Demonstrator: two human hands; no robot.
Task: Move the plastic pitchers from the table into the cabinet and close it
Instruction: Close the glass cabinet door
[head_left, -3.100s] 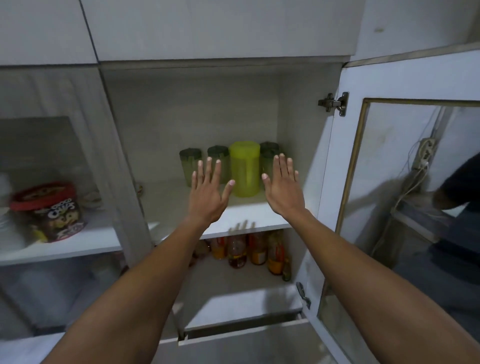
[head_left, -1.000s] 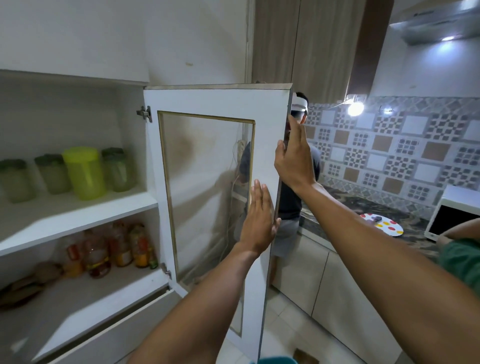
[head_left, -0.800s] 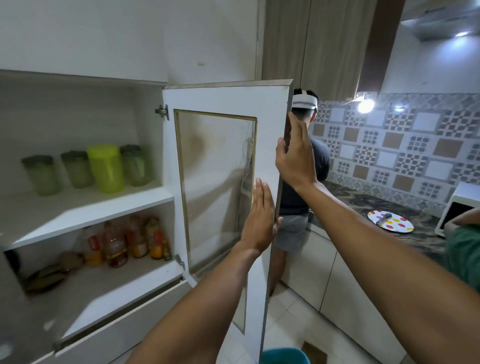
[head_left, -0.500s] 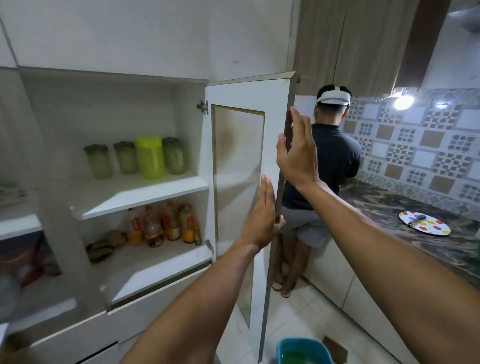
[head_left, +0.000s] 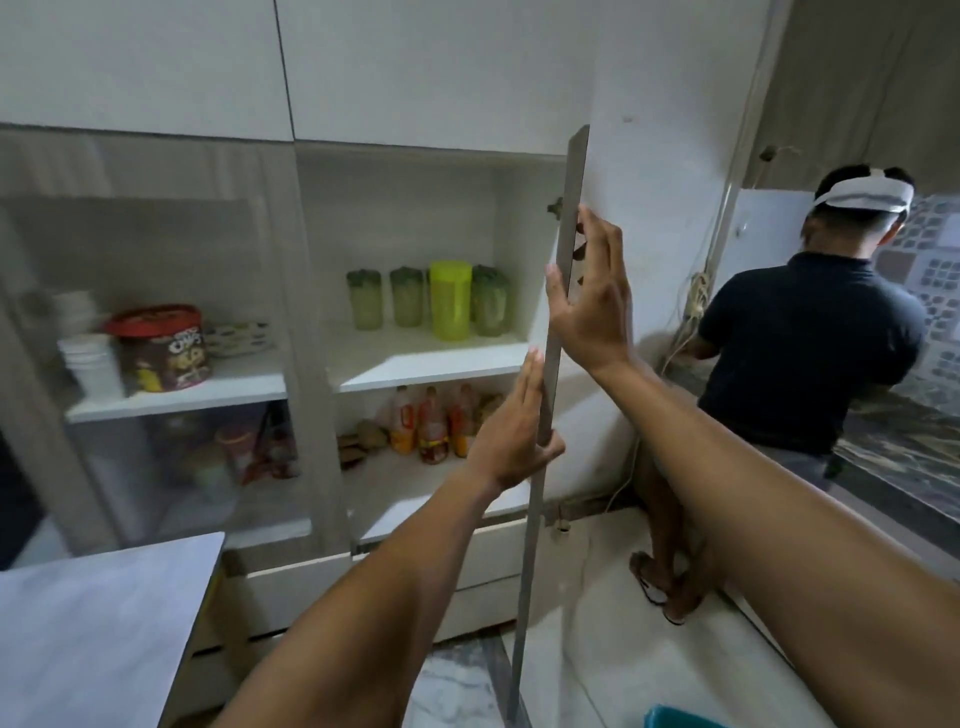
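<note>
A yellow-green plastic pitcher (head_left: 450, 300) stands on the upper shelf (head_left: 415, 358) of the open cabinet, with three clear pitchers with dark green lids (head_left: 365, 300) beside it. The cabinet door (head_left: 550, 364) is seen edge-on, swung partway. My right hand (head_left: 589, 306) grips its free edge high up, thumb on the near side and fingers behind. My left hand (head_left: 514, 434) lies flat against the door's inner face lower down, thumb hooked round the edge.
Bottles (head_left: 431, 423) stand on the lower shelf. The left compartment, behind a glass door, holds a cereal tub (head_left: 163, 345) and white bowls (head_left: 91, 358). A white table corner (head_left: 104, 613) is at lower left. A person (head_left: 800, 374) stands at the counter on the right. A teal bucket rim (head_left: 675, 717) is below.
The door has swung from wide open toward the cabinet and now shows edge-on. Both hands stayed on it. The view turned left, bringing the left compartment and the table corner into sight.
</note>
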